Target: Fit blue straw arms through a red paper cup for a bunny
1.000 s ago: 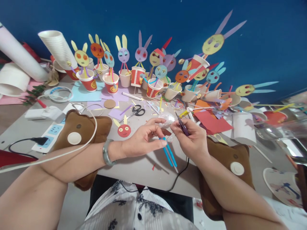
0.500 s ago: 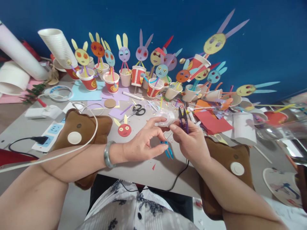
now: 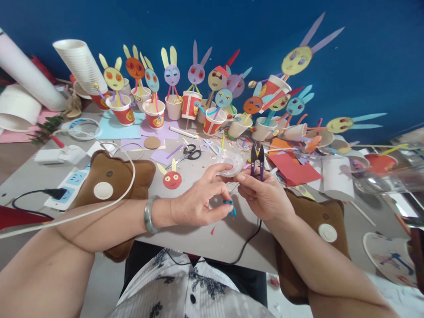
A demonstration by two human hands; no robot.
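Observation:
My left hand (image 3: pixel 200 201), with a bangle at the wrist, pinches a small folded blue straw-like piece (image 3: pixel 233 210) between thumb and forefinger; its exact kind is hard to make out. Purple-handled thread snips (image 3: pixel 257 164) point upward from my right hand (image 3: pixel 268 198), blades apart, with the fingers closed round the handles. A clear roll of tape (image 3: pixel 236 162) sits between the two hands, against the left fingers and right fingertips. Left of my hands, a red paper rabbit face (image 3: pixel 172 180) with yellow ears lies on the table.
Paper cups with paper rabbit figures (image 3: pixel 191 104) line the back by the blue wall. Black scissors (image 3: pixel 191 152) and paper scraps lie before them. Brown cushions (image 3: pixel 111 172) are under both forearms. A white cable (image 3: pixel 130 185) crosses my left arm; a power strip (image 3: pixel 68 187) stands left.
My right hand has turned slightly, so the snips stand more upright and shifted right. The blue piece has turned in my left fingers and shows less.

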